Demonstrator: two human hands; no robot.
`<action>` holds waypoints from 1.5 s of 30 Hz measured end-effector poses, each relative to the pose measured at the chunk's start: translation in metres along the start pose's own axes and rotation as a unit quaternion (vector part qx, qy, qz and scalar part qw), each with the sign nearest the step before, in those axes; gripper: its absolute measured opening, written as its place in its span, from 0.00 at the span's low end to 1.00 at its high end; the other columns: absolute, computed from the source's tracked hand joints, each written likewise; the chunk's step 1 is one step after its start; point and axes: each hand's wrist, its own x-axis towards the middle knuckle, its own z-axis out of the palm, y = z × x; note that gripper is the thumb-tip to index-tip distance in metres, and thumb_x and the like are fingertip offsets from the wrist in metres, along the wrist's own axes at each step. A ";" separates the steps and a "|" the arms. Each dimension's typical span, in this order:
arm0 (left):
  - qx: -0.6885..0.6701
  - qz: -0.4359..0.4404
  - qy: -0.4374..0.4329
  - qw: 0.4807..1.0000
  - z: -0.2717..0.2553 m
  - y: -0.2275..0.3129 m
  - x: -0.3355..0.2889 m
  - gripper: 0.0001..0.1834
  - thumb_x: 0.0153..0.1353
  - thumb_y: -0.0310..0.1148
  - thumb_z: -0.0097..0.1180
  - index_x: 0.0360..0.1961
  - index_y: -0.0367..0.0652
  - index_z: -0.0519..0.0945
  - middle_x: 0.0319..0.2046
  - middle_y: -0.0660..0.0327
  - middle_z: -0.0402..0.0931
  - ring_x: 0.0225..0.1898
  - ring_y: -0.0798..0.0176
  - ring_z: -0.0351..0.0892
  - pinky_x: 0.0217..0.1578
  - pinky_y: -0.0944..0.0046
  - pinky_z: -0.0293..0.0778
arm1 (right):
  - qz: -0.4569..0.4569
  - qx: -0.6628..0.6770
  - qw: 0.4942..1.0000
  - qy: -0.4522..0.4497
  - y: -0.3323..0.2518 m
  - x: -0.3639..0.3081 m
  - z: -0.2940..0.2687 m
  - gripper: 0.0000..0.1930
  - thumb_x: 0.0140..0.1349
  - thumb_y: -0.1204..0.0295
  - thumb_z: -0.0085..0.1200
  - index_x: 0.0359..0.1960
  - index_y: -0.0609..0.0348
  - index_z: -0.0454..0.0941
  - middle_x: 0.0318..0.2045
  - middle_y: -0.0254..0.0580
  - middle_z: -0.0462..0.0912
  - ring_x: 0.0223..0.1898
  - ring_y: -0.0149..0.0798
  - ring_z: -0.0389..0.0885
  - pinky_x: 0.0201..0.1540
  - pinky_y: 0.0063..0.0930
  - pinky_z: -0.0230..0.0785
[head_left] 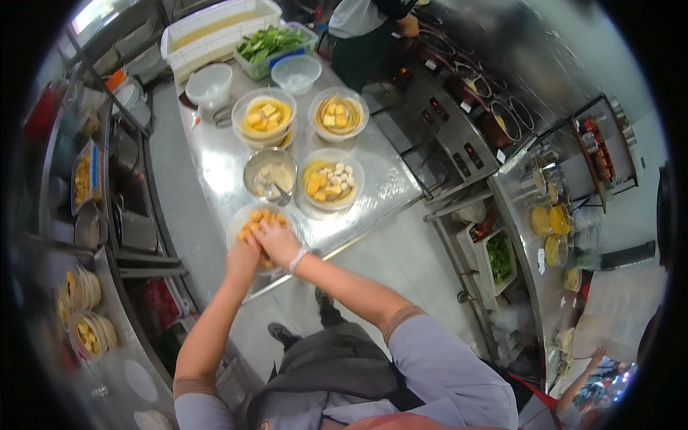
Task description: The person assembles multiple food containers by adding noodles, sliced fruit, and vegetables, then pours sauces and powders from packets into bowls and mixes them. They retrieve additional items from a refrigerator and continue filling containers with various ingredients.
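Touching orange chunks point(266, 215), fingers point(268, 235) together, translucent bowl point(232, 227) around

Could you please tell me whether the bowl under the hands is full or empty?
Not empty: orange chunks show in the bowl around the left hand and right hand. How full, I cannot tell; hands cover part.

This is a commercial-style kitchen: the fingers point(266, 232) are over one end of a stainless-steel desk point(383, 172), with bowls point(337, 137) of noodles and, farther beyond, a tub point(254, 71) of leafy greens. Well off to the fingers' right stands a steel cooking unit point(438, 119) with control panels, another person point(351, 57) near it, while left of the fingers metal shelving point(147, 273) holds steel containers point(135, 231) and food.
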 end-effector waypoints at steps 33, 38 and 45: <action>-0.207 -0.113 -0.044 0.971 -0.003 0.006 0.020 0.16 0.51 0.38 0.59 0.33 0.37 0.73 0.27 0.47 0.79 0.33 0.45 0.79 0.33 0.50 0.74 | 0.003 0.200 0.979 0.050 0.015 -0.009 -0.046 0.09 0.55 0.71 0.53 0.38 0.58 0.76 0.32 0.55 0.79 0.31 0.50 0.78 0.37 0.36 0.73; -0.191 -0.140 -0.056 0.970 -0.001 0.017 0.023 0.20 0.49 0.39 0.64 0.33 0.34 0.72 0.29 0.47 0.78 0.33 0.46 0.80 0.33 0.52 0.75 | 0.318 0.454 0.820 0.142 0.092 -0.017 -0.095 0.13 0.59 0.70 0.54 0.44 0.62 0.76 0.30 0.36 0.80 0.35 0.29 0.79 0.25 0.20 0.71; -0.172 -0.151 -0.053 0.972 -0.001 0.026 0.014 0.19 0.48 0.35 0.64 0.35 0.34 0.70 0.37 0.45 0.74 0.35 0.45 0.78 0.35 0.51 0.75 | 0.319 0.389 0.838 0.209 0.198 0.002 -0.104 0.26 0.63 0.66 0.49 0.61 0.62 0.62 0.54 0.48 0.72 0.46 0.36 0.78 0.34 0.25 0.77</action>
